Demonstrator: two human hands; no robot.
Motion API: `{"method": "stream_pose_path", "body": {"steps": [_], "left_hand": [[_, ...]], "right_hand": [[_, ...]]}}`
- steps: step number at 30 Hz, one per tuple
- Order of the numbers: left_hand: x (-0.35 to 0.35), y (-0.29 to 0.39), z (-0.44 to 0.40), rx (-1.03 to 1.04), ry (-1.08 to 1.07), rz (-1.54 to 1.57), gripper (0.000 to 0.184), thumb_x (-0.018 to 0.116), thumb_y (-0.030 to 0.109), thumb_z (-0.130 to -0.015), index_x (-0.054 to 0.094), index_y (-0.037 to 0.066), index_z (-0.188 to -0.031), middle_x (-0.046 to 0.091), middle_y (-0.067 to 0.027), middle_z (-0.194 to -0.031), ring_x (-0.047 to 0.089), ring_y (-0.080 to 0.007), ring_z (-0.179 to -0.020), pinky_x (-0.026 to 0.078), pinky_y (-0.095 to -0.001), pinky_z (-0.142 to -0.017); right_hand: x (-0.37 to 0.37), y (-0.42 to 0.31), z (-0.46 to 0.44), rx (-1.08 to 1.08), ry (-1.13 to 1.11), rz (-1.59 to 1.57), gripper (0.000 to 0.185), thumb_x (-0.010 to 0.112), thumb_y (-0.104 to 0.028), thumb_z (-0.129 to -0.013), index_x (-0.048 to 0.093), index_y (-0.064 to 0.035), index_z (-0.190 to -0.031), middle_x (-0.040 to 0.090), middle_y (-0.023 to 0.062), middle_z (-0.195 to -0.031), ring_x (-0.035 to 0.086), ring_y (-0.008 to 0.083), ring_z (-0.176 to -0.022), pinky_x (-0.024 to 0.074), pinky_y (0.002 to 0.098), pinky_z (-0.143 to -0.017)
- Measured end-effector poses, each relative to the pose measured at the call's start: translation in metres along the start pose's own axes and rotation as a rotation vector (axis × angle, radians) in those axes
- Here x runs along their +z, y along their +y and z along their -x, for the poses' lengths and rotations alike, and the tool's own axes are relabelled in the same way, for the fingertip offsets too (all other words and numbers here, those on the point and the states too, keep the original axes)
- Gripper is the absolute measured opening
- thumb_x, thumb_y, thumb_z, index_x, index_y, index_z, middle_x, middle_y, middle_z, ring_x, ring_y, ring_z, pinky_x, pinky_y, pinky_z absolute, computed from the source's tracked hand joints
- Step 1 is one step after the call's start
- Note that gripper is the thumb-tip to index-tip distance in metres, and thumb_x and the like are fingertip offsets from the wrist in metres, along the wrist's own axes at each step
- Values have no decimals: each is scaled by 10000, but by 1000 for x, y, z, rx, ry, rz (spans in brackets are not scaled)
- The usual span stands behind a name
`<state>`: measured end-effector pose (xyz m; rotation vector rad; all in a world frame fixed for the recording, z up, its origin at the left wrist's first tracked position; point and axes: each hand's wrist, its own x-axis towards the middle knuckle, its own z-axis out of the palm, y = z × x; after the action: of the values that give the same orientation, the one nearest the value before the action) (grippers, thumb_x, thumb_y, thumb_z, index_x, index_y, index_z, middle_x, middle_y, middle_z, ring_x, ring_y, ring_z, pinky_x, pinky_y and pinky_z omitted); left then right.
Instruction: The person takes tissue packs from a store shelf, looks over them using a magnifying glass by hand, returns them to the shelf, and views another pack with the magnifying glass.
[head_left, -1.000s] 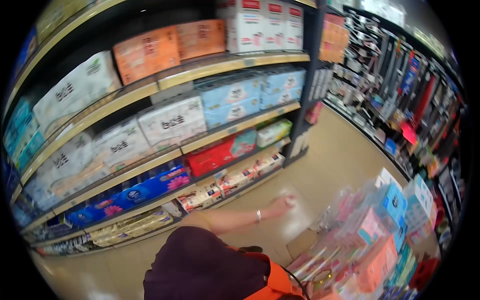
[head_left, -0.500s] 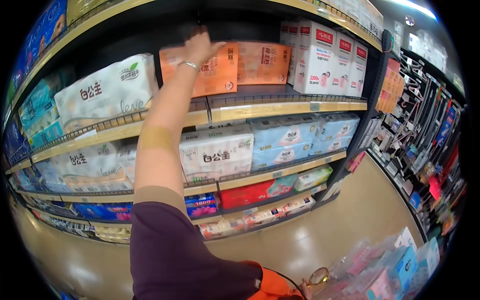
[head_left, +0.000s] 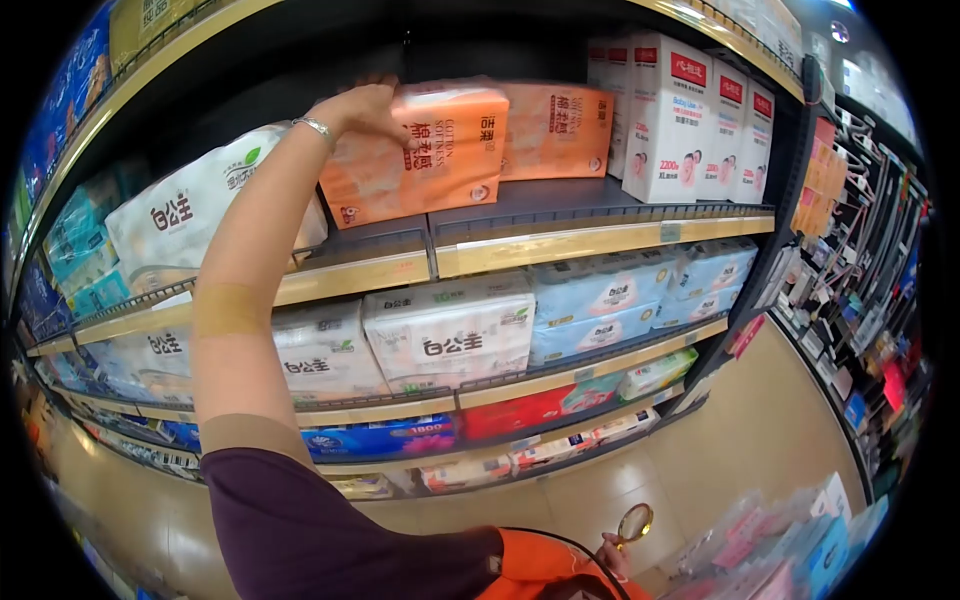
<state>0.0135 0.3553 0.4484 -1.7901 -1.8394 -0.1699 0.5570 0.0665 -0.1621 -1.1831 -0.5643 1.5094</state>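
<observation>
My left hand (head_left: 365, 108), with a silver bracelet at its wrist, grips the top left of an orange tissue pack (head_left: 425, 165) on the upper shelf. The thumb lies on the front and the fingers reach over the top edge. The pack stands slightly askew, its front near the shelf's wire rail. A second orange pack (head_left: 556, 132) stands to its right, and a white pack (head_left: 180, 215) to its left. Low in the view, my right hand (head_left: 612, 553) has its fingers closed at a round gold-rimmed object (head_left: 635, 523).
White boxes (head_left: 672, 120) stand at the upper shelf's right end. Lower shelves hold white packs (head_left: 450, 335), light blue packs (head_left: 600, 310) and red packs (head_left: 530, 405). Plastic-wrapped goods (head_left: 770, 540) are at the lower right. Hanging goods (head_left: 890, 240) line a rack beyond the floor.
My left hand has gone from low beside the shelves up to the orange pack and taken hold of it. The pack's near side has shifted forward. The view has swung towards the upper shelf.
</observation>
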Motion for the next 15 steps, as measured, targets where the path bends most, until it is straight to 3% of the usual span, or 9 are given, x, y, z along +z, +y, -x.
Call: {"method": "stream_pose_path", "body": {"steps": [1,4,7,15], "left_hand": [[-10,6,8,-31,-109,85,1072,848,501,-567,378,47,-1417,563,-289,-1259,556,-392,-1182,432,-409,-1007],[-17,19,32,43,-14,121,1096,854,466,-560,347,67,-1446,555,-272,-1256,512,-382,-1222,401,-439,-1019],[-9,28,46,87,257,-60,1088,855,493,-550,377,108,-1449,565,-200,-1214,495,-361,-1194,389,-471,-970],[-13,16,53,2,599,17,1089,856,521,-555,395,124,-1458,591,-173,-1138,528,-327,-1094,383,-436,-897]], "right_hand": [[10,-9,0,10,-18,11,226,603,-100,-886,566,12,-1079,475,18,-556,421,102,-438,300,236,-410],[6,-2,-19,19,-47,15,235,593,-93,-888,562,19,-1093,468,7,-577,411,99,-444,297,235,-416],[42,-33,2,52,-37,-24,245,591,-87,-882,560,24,-1097,459,-4,-616,397,90,-461,287,235,-430],[54,-52,5,103,-64,29,164,594,-73,-893,588,-31,-1052,418,-31,-559,332,62,-433,234,225,-421]]}}
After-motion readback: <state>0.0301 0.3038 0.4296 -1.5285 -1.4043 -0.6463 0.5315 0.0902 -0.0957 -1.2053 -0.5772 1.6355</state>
